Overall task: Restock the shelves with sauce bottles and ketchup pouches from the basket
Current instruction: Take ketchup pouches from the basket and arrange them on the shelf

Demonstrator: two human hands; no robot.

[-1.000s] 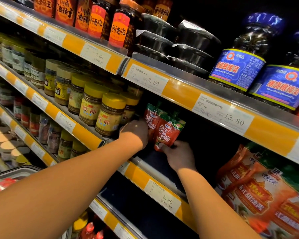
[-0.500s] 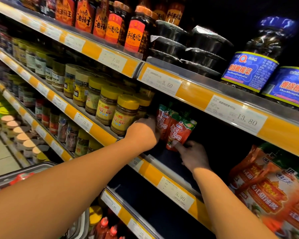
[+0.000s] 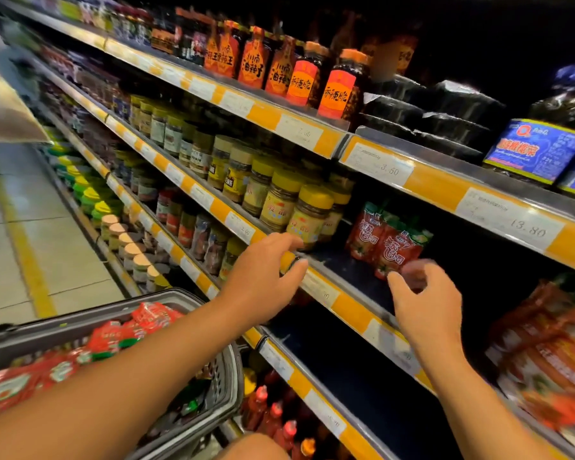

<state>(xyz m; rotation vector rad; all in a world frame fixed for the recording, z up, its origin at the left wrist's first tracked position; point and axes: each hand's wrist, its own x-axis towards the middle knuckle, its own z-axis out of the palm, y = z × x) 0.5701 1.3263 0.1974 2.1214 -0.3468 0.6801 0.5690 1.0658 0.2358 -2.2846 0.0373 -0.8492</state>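
Several red ketchup pouches (image 3: 384, 239) stand upright on the dark middle shelf (image 3: 352, 270), right of the yellow-lidded jars. My left hand (image 3: 266, 277) hovers in front of the shelf edge, fingers apart, holding nothing. My right hand (image 3: 425, 300) is just below and in front of the pouches, fingers spread and blurred, apart from them. A grey basket (image 3: 226, 376) at the lower left holds several more red ketchup pouches (image 3: 113, 340); my left forearm crosses over it.
Yellow-lidded jars (image 3: 309, 214) crowd the shelf left of the pouches. Chili-oil bottles (image 3: 339, 84) and blue-labelled jars (image 3: 535, 151) stand on the shelf above. Red-capped sauce bottles (image 3: 273, 413) sit on the lowest shelf. Orange bagged goods (image 3: 545, 346) lie at the right. The tiled aisle floor (image 3: 24, 227) runs along the left.
Both hands have let go of the pouches and pulled back out of the shelf. The view has swung down and left, bringing the basket into sight.
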